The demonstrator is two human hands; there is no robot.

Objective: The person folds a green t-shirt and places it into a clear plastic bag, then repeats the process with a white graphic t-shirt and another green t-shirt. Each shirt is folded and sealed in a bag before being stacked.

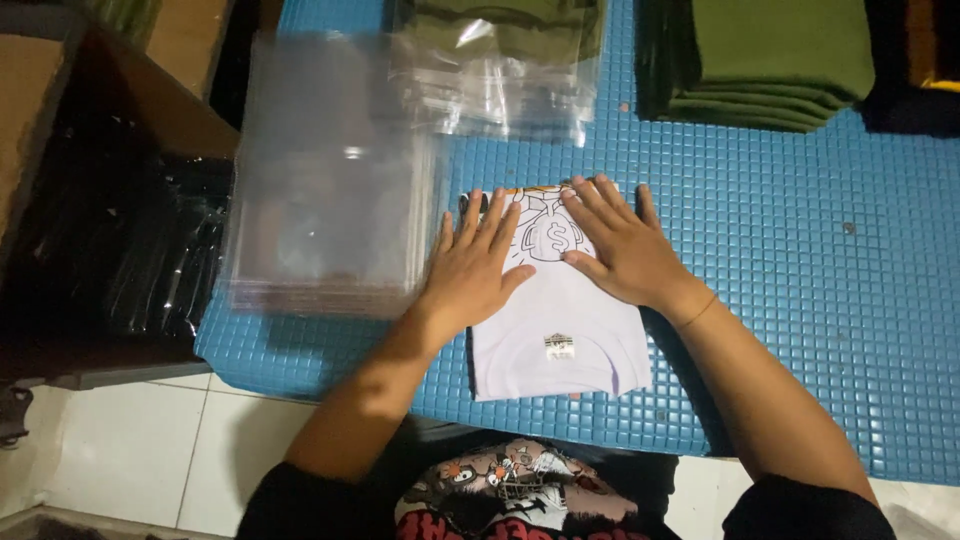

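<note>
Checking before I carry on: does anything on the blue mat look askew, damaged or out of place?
Nothing stands out. The folded white printed T-shirt lies flat and square under the left hand and right hand; the stack of clear plastic bags and folded olive-green shirts sit tidy.

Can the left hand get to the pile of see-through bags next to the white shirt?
Probably yes: the left hand lies flat on the white shirt, right beside the clear bags, with nothing between them.

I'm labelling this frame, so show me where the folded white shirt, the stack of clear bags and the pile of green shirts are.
folded white shirt (560,330): head view, plain lower part near the neck label.
stack of clear bags (330,190): head view, middle of the top bag.
pile of green shirts (780,45): head view, top shirt's face.
</note>
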